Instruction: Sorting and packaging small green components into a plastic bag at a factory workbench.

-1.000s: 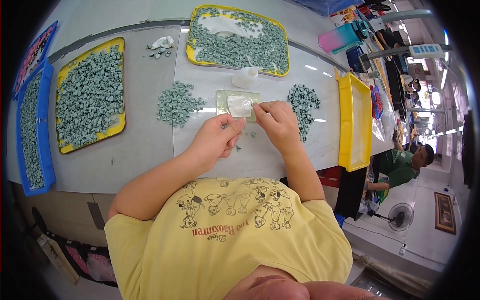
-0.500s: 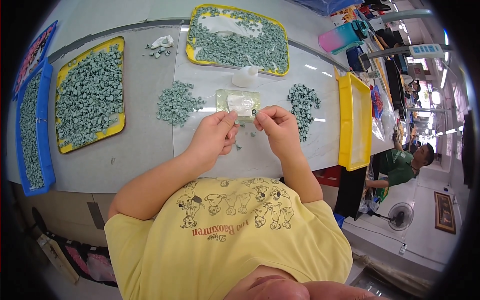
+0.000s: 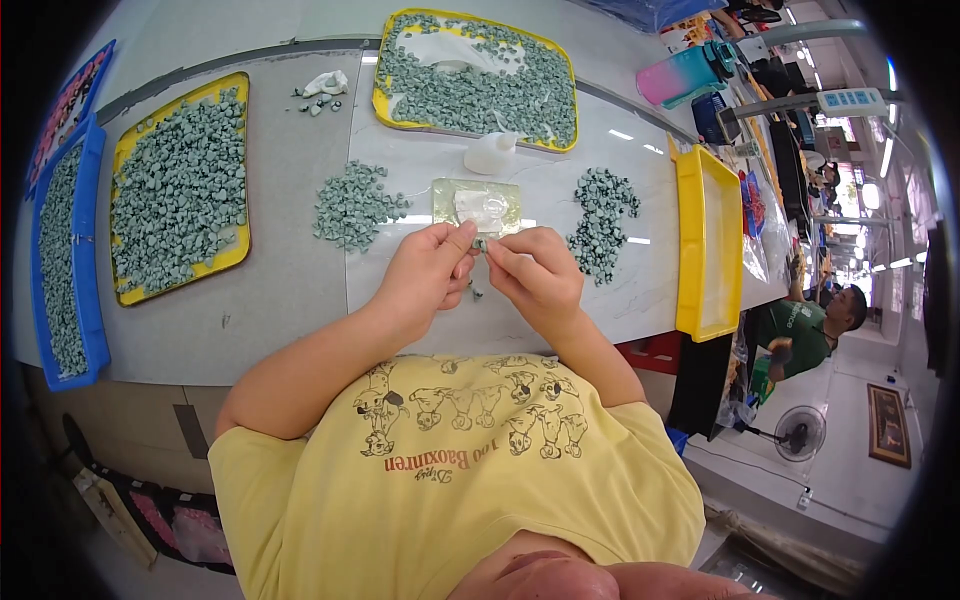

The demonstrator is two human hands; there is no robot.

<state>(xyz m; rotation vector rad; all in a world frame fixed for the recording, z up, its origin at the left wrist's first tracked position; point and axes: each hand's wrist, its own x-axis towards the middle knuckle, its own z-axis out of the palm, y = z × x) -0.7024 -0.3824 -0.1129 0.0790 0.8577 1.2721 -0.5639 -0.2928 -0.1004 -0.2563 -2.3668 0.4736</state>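
Observation:
My left hand (image 3: pixel 432 268) and my right hand (image 3: pixel 541 277) meet fingertip to fingertip above the table. Between them is a small green piece (image 3: pixel 482 246) with a dark edge; the right thumb and finger pinch it. The left thumb and finger are pressed together at its side, and what they hold is mostly hidden. Just beyond the fingers lies a greenish pad (image 3: pixel 449 200) with a white patch (image 3: pixel 483 208). A translucent squeeze bottle (image 3: pixel 490 154) stands behind the pad. Loose pale green pieces (image 3: pixel 357 207) are heaped left of it, darker-edged ones (image 3: pixel 603 222) to the right.
Yellow trays of green pieces stand at the back (image 3: pixel 577 100) and left (image 3: pixel 246 130), beside a blue bin (image 3: pixel 98 300). A yellow tray (image 3: pixel 690 250) and a pink-and-blue bottle (image 3: pixel 685 75) are at right. Farther right is a person in green (image 3: pixel 800 335).
My right hand has moved left and slightly down, bringing its small piece to the left fingertips. The left hand has stayed nearly still. The person at right has shifted an arm.

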